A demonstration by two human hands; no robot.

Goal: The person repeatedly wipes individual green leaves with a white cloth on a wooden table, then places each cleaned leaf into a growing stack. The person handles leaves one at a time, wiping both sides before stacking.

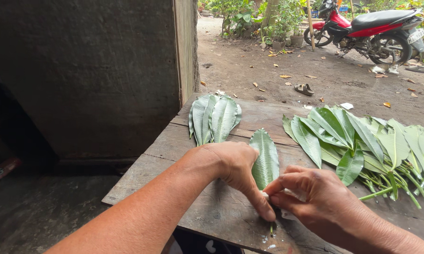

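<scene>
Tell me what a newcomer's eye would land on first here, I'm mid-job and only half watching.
First, the two hands at the near edge of the wooden table: the left hand and right hand pinch the stem end of a single green leaf lying flat between them. Next, the big heap of leaves on the right and the small neat stack at the far left corner. Beyond, a red motorbike stands in the dirt yard.

You've got open wood on the surface (174, 155) ahead-left of your left hand (231, 164), right up to the small leaf stack (215, 117) at the far edge. To the right, the big leaf pile (362, 141) with its stems crowds in near your right hand (311, 197). The wall (89, 70) closes off the left just past the surface's edge.
</scene>
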